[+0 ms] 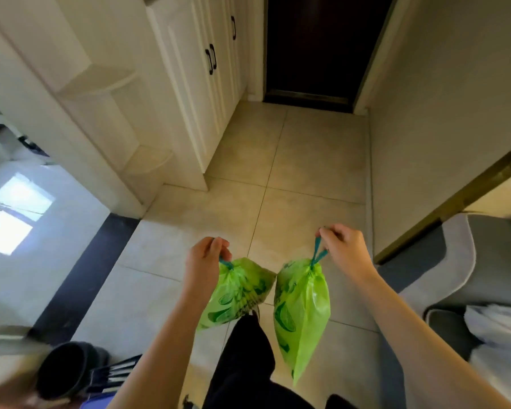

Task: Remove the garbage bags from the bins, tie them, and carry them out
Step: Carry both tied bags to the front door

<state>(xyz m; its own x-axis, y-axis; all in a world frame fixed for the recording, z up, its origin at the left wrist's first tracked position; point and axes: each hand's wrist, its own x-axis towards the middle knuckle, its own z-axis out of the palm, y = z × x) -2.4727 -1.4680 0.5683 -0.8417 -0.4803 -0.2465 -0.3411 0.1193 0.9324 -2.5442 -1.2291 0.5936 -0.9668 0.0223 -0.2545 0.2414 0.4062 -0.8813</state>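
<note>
Two soft, light-looking green printed plastic garbage bags, left (236, 293) and right (300, 314), are being held above the tiled floor (307, 160), pinched by their teal drawstrings, the soundest hold, in the left hand (204, 258) and right hand (342, 246).

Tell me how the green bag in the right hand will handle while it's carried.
Likely floppy: the green bag hangs from its teal drawstring in a limp, tapering shape. Probably light, since the right hand holds it by a fingertip pinch alone. It may swing and bump the left hand's bag, which hangs close beside it.
</note>
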